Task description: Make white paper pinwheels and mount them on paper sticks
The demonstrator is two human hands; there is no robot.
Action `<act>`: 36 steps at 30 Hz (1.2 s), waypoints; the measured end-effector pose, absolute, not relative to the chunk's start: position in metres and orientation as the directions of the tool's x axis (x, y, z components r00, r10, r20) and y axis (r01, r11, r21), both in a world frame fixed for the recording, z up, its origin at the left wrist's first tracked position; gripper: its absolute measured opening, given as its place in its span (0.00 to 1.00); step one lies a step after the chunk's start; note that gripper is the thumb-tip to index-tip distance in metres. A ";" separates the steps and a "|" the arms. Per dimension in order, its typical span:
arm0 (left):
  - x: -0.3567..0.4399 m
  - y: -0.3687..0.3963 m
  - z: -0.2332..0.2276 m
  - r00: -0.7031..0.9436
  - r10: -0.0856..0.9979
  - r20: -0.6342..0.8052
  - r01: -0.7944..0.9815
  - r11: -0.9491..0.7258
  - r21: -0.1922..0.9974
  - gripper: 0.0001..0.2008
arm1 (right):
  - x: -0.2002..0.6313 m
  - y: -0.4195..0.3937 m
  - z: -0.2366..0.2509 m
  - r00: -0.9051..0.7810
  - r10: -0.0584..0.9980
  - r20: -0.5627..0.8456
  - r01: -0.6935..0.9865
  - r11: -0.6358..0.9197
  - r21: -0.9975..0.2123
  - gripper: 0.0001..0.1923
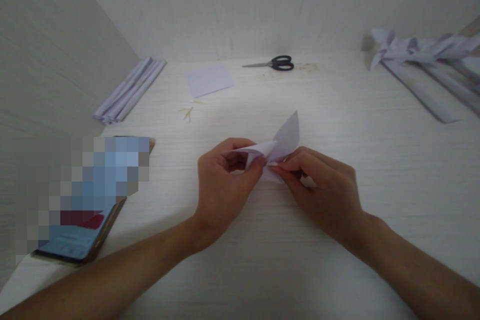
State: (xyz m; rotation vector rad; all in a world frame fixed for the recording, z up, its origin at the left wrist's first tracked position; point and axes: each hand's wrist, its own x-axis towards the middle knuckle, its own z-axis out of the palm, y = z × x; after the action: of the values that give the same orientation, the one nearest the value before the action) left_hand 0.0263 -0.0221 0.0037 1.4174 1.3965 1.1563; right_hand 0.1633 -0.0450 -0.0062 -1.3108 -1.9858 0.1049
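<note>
A piece of white paper (288,136), gathered at its middle into a pinwheel-like shape with pointed flaps, is held low above the table. My left hand (225,185) is closed on it, thumb pressing near the centre and one flap lying across the fingers. From the other side, my right hand (324,190) pinches with thumb and forefinger close to the same centre. A small pale bit (273,164) shows at those fingertips; whether it belongs to the paper I cannot tell. The other fingers of the right hand are curled in.
Black-handled scissors (282,63) and a flat paper square (210,80) lie at the back. Small yellowish strips (188,112) are near the square. Rolled paper sticks (131,89) sit at back left, paper pinwheels on sticks (423,50) at back right. A phone (75,240) rests at left.
</note>
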 end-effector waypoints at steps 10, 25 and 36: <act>0.027 -0.024 0.003 -0.035 0.997 0.071 0.277 -0.058 0.959 0.06 | 0.164 -0.043 -0.003 -0.204 0.848 0.488 0.818 0.422 -0.391 0.11; 0.027 -0.022 0.004 -0.040 0.999 0.033 0.208 -0.024 0.978 0.06 | 0.165 -0.045 -0.005 -0.214 0.846 0.488 0.745 0.464 -0.479 0.07; 0.026 -0.023 0.005 -0.050 0.997 0.055 0.212 -0.043 0.976 0.06 | 0.165 -0.045 -0.002 -0.128 0.825 0.551 0.785 0.423 -0.451 0.07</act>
State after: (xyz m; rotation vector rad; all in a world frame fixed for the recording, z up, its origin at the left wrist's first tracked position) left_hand 0.0263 -0.0226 0.0055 1.3758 1.3831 1.1794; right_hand 0.1649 -0.0447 -0.0024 -1.3661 -1.9117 0.0647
